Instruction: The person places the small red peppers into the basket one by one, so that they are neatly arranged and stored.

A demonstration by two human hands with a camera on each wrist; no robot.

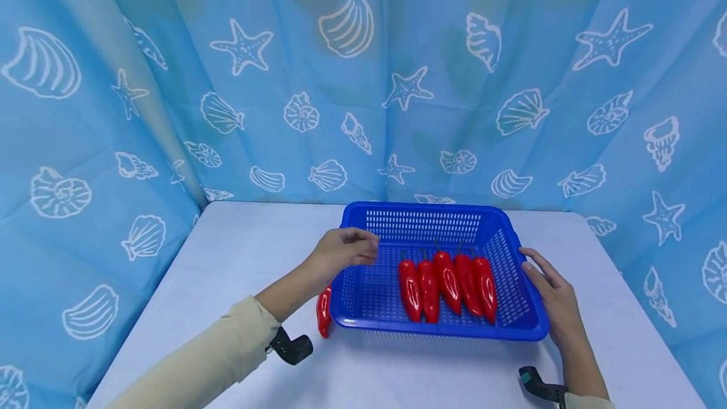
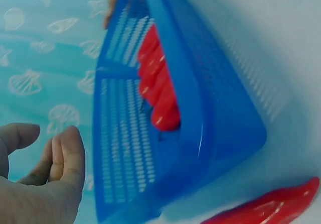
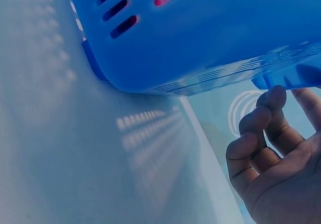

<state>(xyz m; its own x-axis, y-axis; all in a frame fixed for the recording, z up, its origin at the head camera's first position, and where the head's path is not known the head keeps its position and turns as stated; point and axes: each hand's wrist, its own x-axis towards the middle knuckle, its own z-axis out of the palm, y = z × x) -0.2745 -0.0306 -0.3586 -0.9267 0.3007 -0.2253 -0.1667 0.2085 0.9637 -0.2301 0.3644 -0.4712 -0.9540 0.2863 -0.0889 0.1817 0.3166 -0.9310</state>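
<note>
A blue plastic basket (image 1: 437,328) on the white table holds several red peppers (image 1: 447,283) side by side, stems toward the back. Over its left rim is my left hand (image 1: 346,249), fingers loosely bent and nothing visible between them; the left wrist view shows the thumb apart from the fingers (image 2: 72,148). My right hand (image 1: 553,298) holds the basket's right rim near the back corner. In the right wrist view its bent fingers (image 3: 256,118) are at the rim's underside; the thumb cannot be made out there.
Another red pepper (image 1: 324,312) lies on the table (image 1: 244,257), just outside the basket's left wall and partly hidden by it. A blue curtain (image 1: 363,112) with white shells and starfish hangs behind the table and along its sides.
</note>
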